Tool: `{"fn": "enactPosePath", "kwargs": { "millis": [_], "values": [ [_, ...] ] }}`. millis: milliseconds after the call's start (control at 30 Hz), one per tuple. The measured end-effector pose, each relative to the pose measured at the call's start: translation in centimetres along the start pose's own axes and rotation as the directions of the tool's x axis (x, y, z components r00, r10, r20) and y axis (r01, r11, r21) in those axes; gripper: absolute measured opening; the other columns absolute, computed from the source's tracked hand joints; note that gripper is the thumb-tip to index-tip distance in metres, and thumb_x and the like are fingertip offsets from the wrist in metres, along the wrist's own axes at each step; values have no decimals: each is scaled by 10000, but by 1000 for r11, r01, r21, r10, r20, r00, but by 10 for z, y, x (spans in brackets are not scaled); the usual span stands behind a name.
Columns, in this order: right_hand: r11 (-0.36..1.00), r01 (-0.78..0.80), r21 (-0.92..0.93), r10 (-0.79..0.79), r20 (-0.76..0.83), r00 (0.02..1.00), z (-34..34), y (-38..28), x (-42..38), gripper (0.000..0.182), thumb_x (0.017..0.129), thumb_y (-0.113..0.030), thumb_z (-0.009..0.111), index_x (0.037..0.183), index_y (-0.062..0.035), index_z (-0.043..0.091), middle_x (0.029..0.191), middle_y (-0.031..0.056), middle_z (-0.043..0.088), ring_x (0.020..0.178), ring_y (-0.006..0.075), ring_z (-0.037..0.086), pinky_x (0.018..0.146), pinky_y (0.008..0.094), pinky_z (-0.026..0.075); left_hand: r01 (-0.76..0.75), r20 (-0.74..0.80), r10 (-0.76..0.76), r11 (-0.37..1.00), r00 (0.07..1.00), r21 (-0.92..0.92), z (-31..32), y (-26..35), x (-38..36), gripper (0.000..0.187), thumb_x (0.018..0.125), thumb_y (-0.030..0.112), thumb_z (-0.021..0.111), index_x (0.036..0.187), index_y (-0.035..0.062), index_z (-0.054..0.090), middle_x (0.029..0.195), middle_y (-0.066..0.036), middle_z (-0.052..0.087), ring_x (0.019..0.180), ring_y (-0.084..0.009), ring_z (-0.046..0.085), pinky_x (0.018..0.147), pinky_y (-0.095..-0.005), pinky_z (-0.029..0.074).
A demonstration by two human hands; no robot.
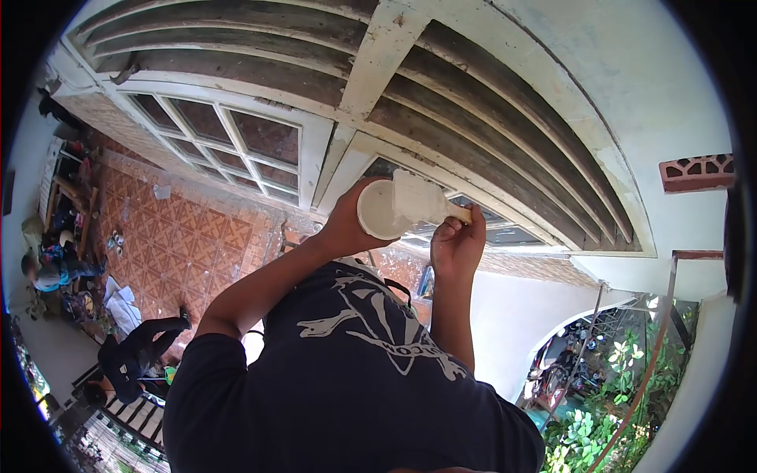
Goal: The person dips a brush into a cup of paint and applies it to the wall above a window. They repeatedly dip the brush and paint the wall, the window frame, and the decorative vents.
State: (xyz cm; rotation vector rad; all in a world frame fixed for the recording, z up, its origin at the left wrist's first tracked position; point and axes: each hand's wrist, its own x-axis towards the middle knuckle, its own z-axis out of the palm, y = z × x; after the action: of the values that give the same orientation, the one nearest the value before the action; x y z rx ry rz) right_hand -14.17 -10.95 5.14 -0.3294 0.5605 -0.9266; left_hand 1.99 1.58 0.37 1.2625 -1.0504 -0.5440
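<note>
My left hand [349,217] is wrapped around a round whitish tub [368,213], its opening turned toward me. My right hand [460,244] grips the short handle of a wide, flat paintbrush [418,199] with fingertips and thumb. The brush head is coated in off-white and overlaps the right side of the tub's mouth in this view, hiding part of its inside. Both hands are held in front of my chest, over my dark printed T-shirt [347,378].
Weathered slatted louvers [505,126] and a paned window [229,142] fill the wall ahead. Patterned tiles [173,236] lie below at left, where a person in dark clothes [130,359] and another person [51,272] are. Foliage [583,430] shows at lower right.
</note>
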Motion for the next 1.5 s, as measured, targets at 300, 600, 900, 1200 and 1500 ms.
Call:
{"fn": "enactPosePath", "kwargs": {
  "millis": [300, 600, 900, 1200, 1500],
  "values": [
    [998, 64, 14, -64, 53, 997, 18, -15, -3, 122, 981, -247, 564, 949, -130, 580, 872, -2, 624, 618, 101, 527, 499, 197, 461, 8, 14, -8, 1000, 1000, 2, -1, 8, 6, 801, 614, 173, 899, 1279, 36, 476, 1180, -123, 597, 1113, -247, 592, 954, -364, 470],
    [980, 181, 77, -193, 185, 964, 60, -54, -9, 171, 991, -224, 534, 960, -77, 616, 845, 41, 640, 612, 88, 574, 488, 202, 525, -4, 46, 4, 1000, 999, 0, 9, 11, 23, 820, 597, 166, 911, 1284, 54, 478, 1184, -120, 601, 1125, -246, 591, 972, -378, 468],
    [833, 549, -69, -493, 358, 793, 133, -142, -27, 141, 996, -246, 525, 1004, -111, 563, 922, 69, 642, 588, 100, 523, 485, 220, 443, -40, 118, 44, 998, 992, -44, 40, 30, 58, 875, 566, 150, 921, 1298, 56, 449, 1212, -113, 585, 1147, -241, 575, 1000, -383, 454],
    [521, 848, -94, -611, 653, 448, 228, -236, -63, 187, 1002, -236, 500, 994, -62, 566, 888, 89, 637, 588, 119, 573, 494, 258, 471, -55, 150, 74, 991, 986, -125, 69, 49, 83, 863, 574, 144, 921, 1289, 57, 445, 1202, -107, 587, 1137, -227, 577, 992, -379, 464],
    [374, 927, -39, -591, 760, 270, 291, -280, -85, 158, 979, -156, 519, 1019, -7, 553, 903, 148, 667, 584, 152, 594, 517, 291, 504, -50, 228, 81, 989, 970, -139, 80, 62, 89, 826, 603, 160, 916, 1278, 60, 450, 1193, -105, 585, 1135, -228, 573, 979, -381, 467]
  ]
}}
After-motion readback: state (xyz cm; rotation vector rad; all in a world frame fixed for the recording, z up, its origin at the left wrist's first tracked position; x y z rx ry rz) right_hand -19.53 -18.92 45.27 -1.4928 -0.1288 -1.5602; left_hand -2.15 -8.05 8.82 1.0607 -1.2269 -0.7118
